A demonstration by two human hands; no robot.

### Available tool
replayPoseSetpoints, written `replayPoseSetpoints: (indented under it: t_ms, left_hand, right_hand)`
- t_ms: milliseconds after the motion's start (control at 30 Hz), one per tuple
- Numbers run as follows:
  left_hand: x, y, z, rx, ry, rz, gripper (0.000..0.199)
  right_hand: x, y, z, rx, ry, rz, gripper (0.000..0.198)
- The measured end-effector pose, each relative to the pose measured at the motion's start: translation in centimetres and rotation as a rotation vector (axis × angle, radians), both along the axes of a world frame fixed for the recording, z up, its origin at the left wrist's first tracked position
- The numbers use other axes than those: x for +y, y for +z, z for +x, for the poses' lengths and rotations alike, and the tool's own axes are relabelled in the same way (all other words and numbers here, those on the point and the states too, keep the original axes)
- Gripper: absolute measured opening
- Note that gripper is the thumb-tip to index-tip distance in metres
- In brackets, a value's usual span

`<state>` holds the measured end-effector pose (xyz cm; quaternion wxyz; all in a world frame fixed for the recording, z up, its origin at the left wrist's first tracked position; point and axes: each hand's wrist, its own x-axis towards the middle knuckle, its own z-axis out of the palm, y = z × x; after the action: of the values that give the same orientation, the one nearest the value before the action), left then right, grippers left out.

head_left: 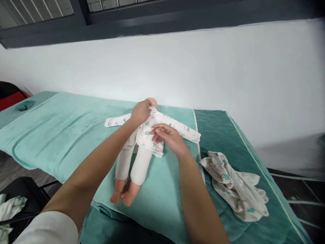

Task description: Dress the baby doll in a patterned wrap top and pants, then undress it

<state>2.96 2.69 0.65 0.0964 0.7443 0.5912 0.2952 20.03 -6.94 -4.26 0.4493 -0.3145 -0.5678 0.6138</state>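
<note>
"On the pale green cover (pixel 83 117) of the bed, how do things stand with the doll (pixel 141 162)?"

"It lies on its back, head toward the wall (pixel 203 67) and partly hidden, legs pointing at the person. I'd call the work partway along: the printed shirt (pixel 146 138) lies over the torso, with both sleeves spread out to the sides."

"Are the doll's arms inside them?"

"I can't tell. No doll hand shows at either cuff. The front panel hangs loose at its lower edge, so I'd judge that straightening and closing it remain; any fastening is too small to see. The legs are white down to the bare feet (pixel 130 196)."

"And the person's hands?"

"The left hand (pixel 140 112) is up at the neck, fingers bent in and seemingly pinching the collar. The right hand (pixel 170 137) is loosely open over the shirt front, fingers a little curled, gripping nothing that I can see. Whether its fingertips touch the cloth, I can't say."

"Anything nearby?"

"A crumpled printed garment (pixel 237 193) on the dark green quilted cover (pixel 213 132), to the right and apart from both hands."
</note>
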Motion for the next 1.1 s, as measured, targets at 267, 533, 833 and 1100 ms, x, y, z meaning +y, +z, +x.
replayPoseSetpoints:
  t_ms: [267, 533, 833, 1100]
  left_hand:
    - [-6.4, -4.7, -6.2, -0.211, 0.046, 0.183, 0.015]
    - [-16.6, -10.6, -12.6, -0.296, 0.074, -0.032, 0.023]
    - [-18.4, -11.7, -12.9, 0.050, 0.038, 0.008, 0.025]
    - [-17.1, -11.1, -12.2, 0.082, 0.037, 0.023, 0.011]
  right_hand:
    - [0.7, -0.7, 1.6, -0.273, -0.050, 0.012, 0.045]
    - [0.8, -2.0, -0.5, -0.268, -0.214, 0.052, 0.040]
    - [-3.2, -5.2, -1.7, -0.157, -0.539, 0.072, 0.027]
    - [-9.5, -7.1, -2.3, -0.427, -0.710, 0.096, 0.036]
